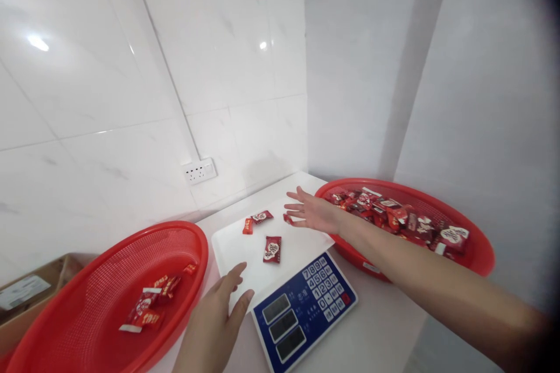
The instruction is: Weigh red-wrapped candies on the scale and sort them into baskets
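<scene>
My right hand (312, 213) reaches over the white weighing plate (245, 256) of a digital scale, its fingers spread. A small red wrapped candy (287, 219) is at its fingertips; whether they touch it I cannot tell. My left hand (214, 317) is at the near left edge of the plate, thumb and fingers apart, holding nothing. On the plate lie a dark red candy packet (272, 249), another dark red packet (262, 217) and a small orange-red candy (247, 226). The scale's blue keypad panel (306, 312) faces me, its displays dark.
A red plastic basket (483, 253) heaped with wrapped candies stands on the right, partly behind my right forearm. Another red basket (102, 280) with several packets is on the left, beside a cardboard box (65, 274). A tiled wall with a socket (200, 171) rises behind the white table (385, 315).
</scene>
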Tool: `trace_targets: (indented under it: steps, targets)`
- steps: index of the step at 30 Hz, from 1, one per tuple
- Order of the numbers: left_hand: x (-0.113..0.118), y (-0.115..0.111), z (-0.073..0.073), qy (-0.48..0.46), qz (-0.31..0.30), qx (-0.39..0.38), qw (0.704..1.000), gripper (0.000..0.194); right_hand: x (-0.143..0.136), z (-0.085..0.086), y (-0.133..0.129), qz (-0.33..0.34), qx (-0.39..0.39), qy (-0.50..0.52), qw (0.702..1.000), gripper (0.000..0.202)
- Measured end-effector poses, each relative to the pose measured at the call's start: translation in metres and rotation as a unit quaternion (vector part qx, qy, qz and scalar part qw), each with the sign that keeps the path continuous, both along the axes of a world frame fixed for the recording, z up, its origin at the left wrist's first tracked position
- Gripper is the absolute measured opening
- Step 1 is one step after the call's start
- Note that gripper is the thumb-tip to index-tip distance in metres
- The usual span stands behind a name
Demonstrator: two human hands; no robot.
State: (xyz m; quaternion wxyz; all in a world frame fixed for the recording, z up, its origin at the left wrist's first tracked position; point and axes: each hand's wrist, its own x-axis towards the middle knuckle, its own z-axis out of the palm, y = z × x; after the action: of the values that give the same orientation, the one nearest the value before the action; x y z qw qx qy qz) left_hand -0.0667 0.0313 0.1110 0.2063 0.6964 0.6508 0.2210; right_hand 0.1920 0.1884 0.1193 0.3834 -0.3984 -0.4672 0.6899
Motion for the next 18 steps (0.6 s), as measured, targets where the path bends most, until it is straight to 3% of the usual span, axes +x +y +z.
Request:
trace_targets:
  steps: [4, 10, 14, 18]
  targets:
    - [-0.002, 0.001, -0.001, -0.004, 0.000, 0.006, 1.000, 0.048, 0.012, -0.001, 0.000, -0.041, 0.117, -0.126, 0.984, 0.060]
    - [-0.007, 0.004, -0.007, 0.004, 0.007, 0.020, 1.000, 0.050, 0.068, 0.000, -0.004, -0.121, 0.249, -0.332, 0.902, 0.045]
    - [-0.006, 0.006, -0.011, 0.012, 0.009, 0.019, 1.000, 0.049, 0.110, -0.004, -0.019, -0.059, 0.254, -0.425, 0.867, 0.048]
    - [-0.006, 0.008, -0.012, 0.022, 0.006, 0.021, 1.000, 0.050, 0.132, -0.010, -0.043, 0.048, 0.277, -0.571, 0.771, 0.048]
